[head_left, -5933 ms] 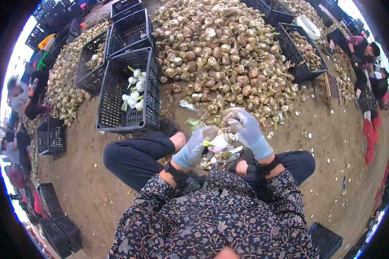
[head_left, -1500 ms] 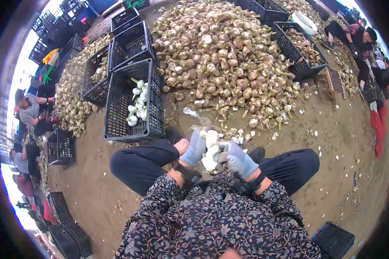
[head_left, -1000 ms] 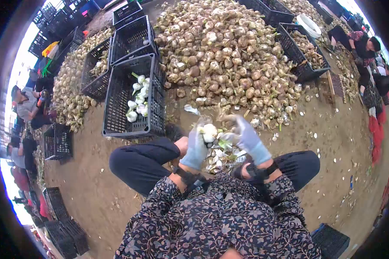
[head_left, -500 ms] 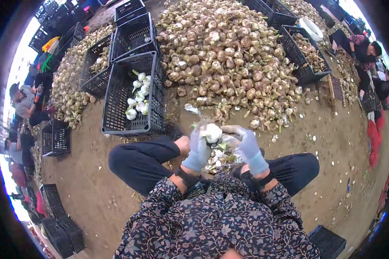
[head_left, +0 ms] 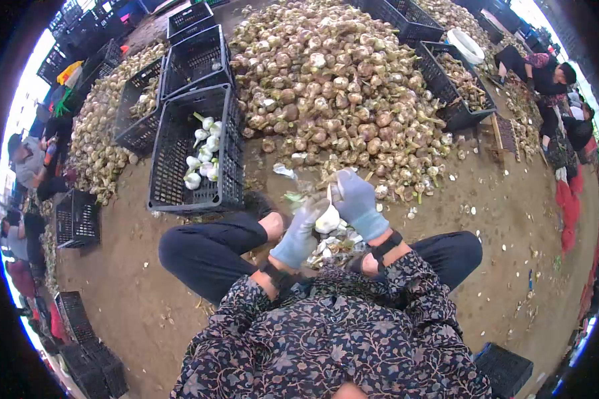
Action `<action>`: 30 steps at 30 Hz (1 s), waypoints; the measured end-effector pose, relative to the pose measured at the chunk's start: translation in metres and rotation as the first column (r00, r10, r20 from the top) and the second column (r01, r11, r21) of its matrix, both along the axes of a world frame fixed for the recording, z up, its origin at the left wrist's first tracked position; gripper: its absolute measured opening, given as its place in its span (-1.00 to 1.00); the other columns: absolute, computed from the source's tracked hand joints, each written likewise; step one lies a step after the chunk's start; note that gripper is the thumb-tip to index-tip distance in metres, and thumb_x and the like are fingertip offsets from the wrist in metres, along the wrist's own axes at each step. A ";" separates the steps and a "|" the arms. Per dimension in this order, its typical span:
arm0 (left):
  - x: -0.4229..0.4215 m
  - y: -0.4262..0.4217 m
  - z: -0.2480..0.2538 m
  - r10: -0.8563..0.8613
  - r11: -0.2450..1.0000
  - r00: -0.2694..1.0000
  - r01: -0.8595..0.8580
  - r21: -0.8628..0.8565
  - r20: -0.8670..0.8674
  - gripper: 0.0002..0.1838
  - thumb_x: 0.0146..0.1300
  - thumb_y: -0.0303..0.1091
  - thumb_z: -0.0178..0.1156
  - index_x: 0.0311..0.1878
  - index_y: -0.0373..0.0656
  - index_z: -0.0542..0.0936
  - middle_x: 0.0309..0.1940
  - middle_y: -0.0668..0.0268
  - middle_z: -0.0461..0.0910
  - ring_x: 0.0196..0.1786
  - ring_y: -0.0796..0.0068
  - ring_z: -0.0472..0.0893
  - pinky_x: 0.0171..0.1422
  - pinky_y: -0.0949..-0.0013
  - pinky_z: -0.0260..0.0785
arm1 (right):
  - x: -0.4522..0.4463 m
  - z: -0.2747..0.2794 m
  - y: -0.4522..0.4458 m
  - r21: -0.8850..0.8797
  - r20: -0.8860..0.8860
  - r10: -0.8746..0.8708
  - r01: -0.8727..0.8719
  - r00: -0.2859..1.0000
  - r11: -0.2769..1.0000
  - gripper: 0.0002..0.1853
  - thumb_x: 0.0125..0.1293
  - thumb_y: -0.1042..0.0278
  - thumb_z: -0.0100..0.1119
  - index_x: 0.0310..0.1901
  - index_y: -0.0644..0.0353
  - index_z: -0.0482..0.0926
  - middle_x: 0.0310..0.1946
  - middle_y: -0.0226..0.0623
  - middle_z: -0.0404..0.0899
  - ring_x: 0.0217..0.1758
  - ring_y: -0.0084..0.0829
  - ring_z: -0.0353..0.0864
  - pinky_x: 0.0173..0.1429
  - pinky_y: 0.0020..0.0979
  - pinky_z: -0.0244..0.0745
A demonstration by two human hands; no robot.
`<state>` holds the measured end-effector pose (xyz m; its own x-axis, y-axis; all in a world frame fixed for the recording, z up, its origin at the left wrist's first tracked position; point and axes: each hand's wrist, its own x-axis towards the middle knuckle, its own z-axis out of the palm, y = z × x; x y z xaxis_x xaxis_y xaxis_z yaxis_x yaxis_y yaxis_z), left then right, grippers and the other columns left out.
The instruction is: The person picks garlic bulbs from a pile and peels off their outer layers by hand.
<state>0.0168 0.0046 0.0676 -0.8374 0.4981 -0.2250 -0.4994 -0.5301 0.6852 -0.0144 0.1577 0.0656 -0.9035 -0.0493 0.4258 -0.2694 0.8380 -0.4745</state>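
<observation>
A white garlic bulb hangs between my two gloved hands, in front of my crossed legs. My left hand is closed around its left side, with a pale green stem or leaf end showing above the fingers. Pinching at the top of the bulb, near its stem, is my right hand. Loose white skins lie on the ground below. To the left, a black crate holds several clean white garlic bulbs.
A big heap of unpeeled garlic spreads ahead. More crates stand behind the left one, and a crate of stems sits at the right. Co-workers sit at far left and far right.
My right hand has moved up and inward to the bulb's top. The bulb has tipped stem-up and sits slightly lower. The whole view has shifted a little left.
</observation>
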 end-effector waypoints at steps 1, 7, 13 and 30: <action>0.001 -0.002 -0.002 -0.075 0.996 0.994 0.072 0.048 0.076 -0.57 0.33 -0.03 0.10 0.06 -0.19 0.46 -0.28 0.34 0.59 -0.37 0.56 0.59 -0.31 0.51 0.45 | -0.003 -0.002 0.004 0.008 0.001 -0.001 0.001 1.000 1.000 -0.88 0.10 0.29 0.15 -0.30 0.01 0.54 -0.37 -0.27 0.54 -0.36 -0.15 0.59 -0.33 -0.24 0.49; -0.006 0.008 -0.024 -0.184 0.976 0.957 0.205 -0.073 0.223 -0.67 0.38 -0.04 0.03 -0.14 -0.12 0.55 -0.36 0.41 0.60 -0.40 0.56 0.58 -0.34 0.49 0.42 | 0.002 -0.003 0.032 -0.188 0.091 0.100 -0.082 0.991 0.979 -0.74 0.09 0.45 0.11 -0.14 0.07 0.57 -0.16 -0.21 0.58 -0.06 -0.16 0.59 -0.03 -0.29 0.52; -0.018 0.013 -0.060 0.051 0.996 0.946 -0.023 -0.091 0.320 -0.60 0.43 0.06 -0.13 -0.04 -0.05 0.50 -0.28 0.36 0.58 -0.31 0.43 0.58 -0.25 0.35 0.46 | 0.049 0.004 0.001 -0.288 0.290 0.253 -0.168 0.923 0.943 -0.40 -0.05 0.63 0.21 0.12 -0.04 0.56 0.08 -0.14 0.54 0.19 -0.14 0.50 0.23 -0.32 0.42; -0.027 0.020 -0.181 -0.244 0.532 0.954 -0.021 -0.847 -0.177 -0.42 0.12 -0.41 0.18 0.28 -0.13 0.41 -0.03 0.22 0.60 -0.11 0.43 0.61 -0.02 0.35 0.48 | -0.003 0.009 0.029 -0.922 0.269 0.462 0.365 0.845 -0.130 -0.66 0.32 0.47 0.03 0.12 0.32 0.48 -0.21 -0.24 0.65 -0.32 -0.48 0.65 -0.28 -0.49 0.61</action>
<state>-0.0099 0.0248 -0.1130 -0.8768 0.2862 -0.3863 -0.2590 0.3957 0.8811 -0.0177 0.1869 0.0751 -0.9478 -0.0377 -0.3166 0.2639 -0.6498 -0.7128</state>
